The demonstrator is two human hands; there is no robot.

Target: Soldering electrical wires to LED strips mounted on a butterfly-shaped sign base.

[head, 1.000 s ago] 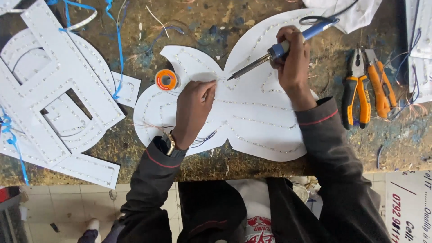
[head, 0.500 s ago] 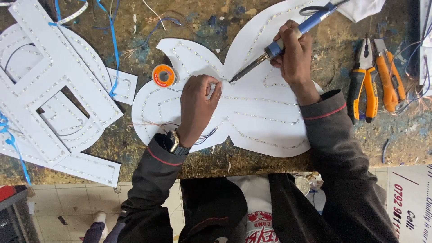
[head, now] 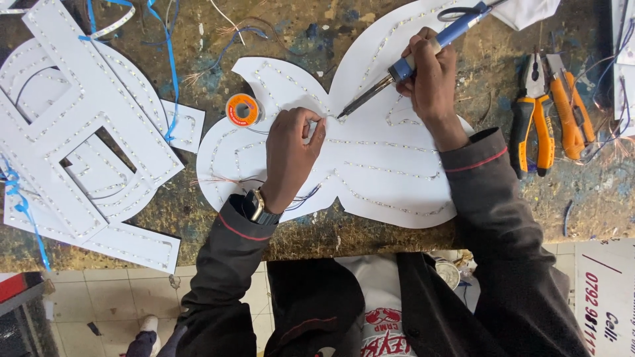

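A white cut-out panel with rows of small LED dots lies on the worn workbench. My right hand grips a blue-handled soldering iron, its tip down on the panel's middle. My left hand rests on the panel with fingertips pinched right beside the iron's tip, seemingly on a thin wire I can barely make out. A small orange spool sits at the panel's upper left edge, just above my left hand. A watch is on my left wrist.
Large white letter-shaped panels with LED strips and blue wires are stacked on the left. Two orange-handled pliers lie to the right. The bench's front edge runs below the panel, with tiled floor beneath.
The iron's tip has stayed near the panel's middle while my left hand's fingertips moved up to meet it. The view has shifted slightly.
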